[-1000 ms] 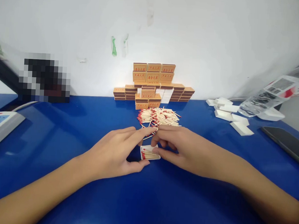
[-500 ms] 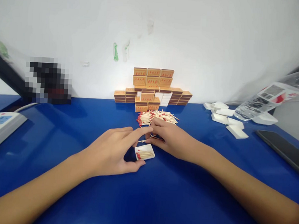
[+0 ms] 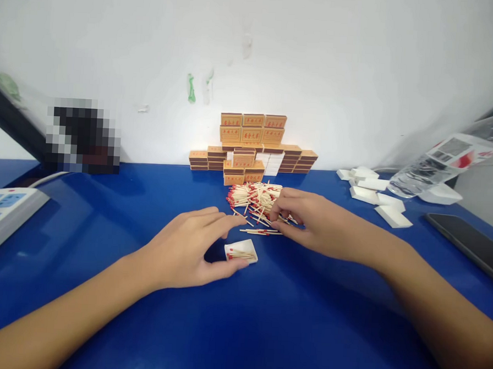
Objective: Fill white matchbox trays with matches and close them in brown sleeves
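Observation:
A small white matchbox tray [image 3: 249,245] holds several red-tipped matches on the blue table. My left hand [image 3: 189,250] rests around its left side, fingers apart, with the thumb along the tray's near edge. Behind the tray lies a loose heap of matches [image 3: 254,196]. At the heap's right front is my right hand [image 3: 310,221], its thumb and fingers closed in a pinch on matches; their exact number is hidden. A few loose matches [image 3: 258,231] lie crosswise between the tray and the heap, reaching to the right fingertips.
Stacked orange matchboxes [image 3: 251,134] stand against the wall behind the heap. White empty trays [image 3: 365,195], a tilted plastic bottle [image 3: 433,161] and a dark phone [image 3: 466,240] are on the right. On the left sits a white power strip [image 3: 9,210].
My right hand has moved right, away from the tray to the heap's right front. My left thumb has shifted slightly right along the tray, and the loose matches in front show more.

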The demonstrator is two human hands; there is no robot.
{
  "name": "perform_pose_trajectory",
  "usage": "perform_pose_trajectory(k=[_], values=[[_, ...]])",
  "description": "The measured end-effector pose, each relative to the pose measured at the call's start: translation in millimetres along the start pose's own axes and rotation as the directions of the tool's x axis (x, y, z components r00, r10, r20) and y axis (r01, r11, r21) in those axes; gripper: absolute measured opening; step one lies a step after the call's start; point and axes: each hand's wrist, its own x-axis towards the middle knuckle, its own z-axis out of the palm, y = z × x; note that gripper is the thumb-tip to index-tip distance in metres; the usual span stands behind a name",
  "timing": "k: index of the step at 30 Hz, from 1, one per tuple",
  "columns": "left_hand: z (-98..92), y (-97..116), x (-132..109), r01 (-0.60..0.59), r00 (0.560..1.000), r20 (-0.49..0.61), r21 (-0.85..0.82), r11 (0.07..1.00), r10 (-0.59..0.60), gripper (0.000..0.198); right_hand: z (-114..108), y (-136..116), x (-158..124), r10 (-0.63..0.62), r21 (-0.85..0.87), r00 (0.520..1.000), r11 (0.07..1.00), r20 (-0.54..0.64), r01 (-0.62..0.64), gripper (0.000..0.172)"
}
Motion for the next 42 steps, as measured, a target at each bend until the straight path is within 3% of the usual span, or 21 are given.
perform_pose_trajectory(k=[3, 12, 17, 24, 30, 34, 38, 42], values=[[2.2, -2.5, 1.3, 0.020, 0.999, -0.033, 0.002, 1.000, -0.020, 0.035, -1.3, 6.6, -3.3, 0.027, -0.008, 0.998, 1.000, 0.056, -0.026, 0.009], [1.2, -2.1, 2.5, 0.051, 0.992, 0.118, 0.028, 0.998, -0.054, 0.048, 4.1, 3.2, -2.1, 0.069, 0.004, 0.986, 0.997, 0.149, -0.071, 0.009], [2.2, -3.2, 2.6, 0.041, 0.994, 0.097, 0.009, 0.999, -0.042, 0.044, 6.8, 3.4, -2.7, 0.071, 0.011, 0.985, 0.997, 0.157, -0.074, 0.019], [0.5, 0.4, 3.0, 0.001, 0.998, 0.069, 0.025, 1.000, -0.003, 0.041, 2.8, 10.0, -8.4, 0.071, 0.018, 0.994, 0.997, 0.089, -0.073, 0.025], [-6.3, 0.8, 3.9, 0.079, 0.978, 0.187, 0.068, 0.995, -0.090, 0.046, 4.3, -27.8, -5.4, -0.002, 0.128, 1.000, 0.992, 0.018, -0.001, 0.020], [-6.1, 0.0, 4.3, 0.051, 0.978, 0.198, 0.060, 0.997, -0.062, 0.036, 22.6, -49.7, -3.9, -0.099, 0.018, 0.993, 0.995, 0.062, 0.098, 0.011], [-5.0, -0.9, 2.7, 0.011, 0.986, 0.164, 0.049, 0.999, -0.019, 0.028, 28.1, -45.8, -3.3, -0.093, -0.027, 0.993, 0.995, 0.072, 0.095, 0.012], [-4.6, -1.3, 2.3, -0.022, 0.990, 0.142, 0.043, 0.999, 0.016, 0.022, 20.2, -33.9, -1.8, -0.090, 0.005, 0.993, 0.996, -0.078, 0.091, 0.012]])
